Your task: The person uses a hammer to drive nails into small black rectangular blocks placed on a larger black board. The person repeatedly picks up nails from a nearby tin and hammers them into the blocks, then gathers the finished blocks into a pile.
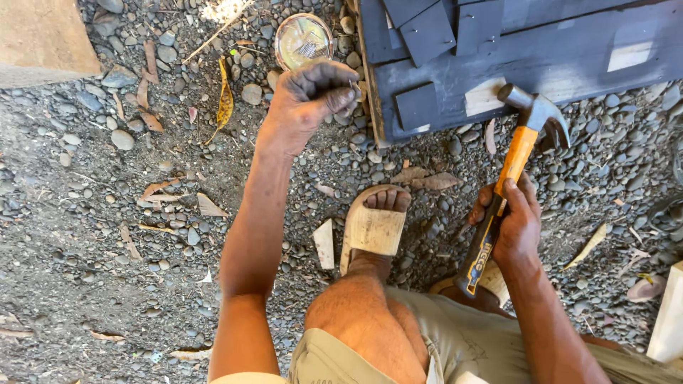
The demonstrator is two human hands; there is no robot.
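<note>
My left hand (313,96) is raised over the gravel with its fingers curled, pinching what looks like a small nail between thumb and fingertips, beside the corner of a dark blue wooden pallet (569,50). My right hand (514,220) grips a claw hammer (514,160) by its orange-and-black handle, the steel head pointing up toward the pallet's edge. A round tin (304,40) sits on the stones just beyond my left hand.
My foot in a tan slide sandal (373,227) rests on gravel between the hands. Small wood offcuts (324,243) and dry leaves lie around. A pale board (43,35) is at top left, another pale piece (669,320) at right.
</note>
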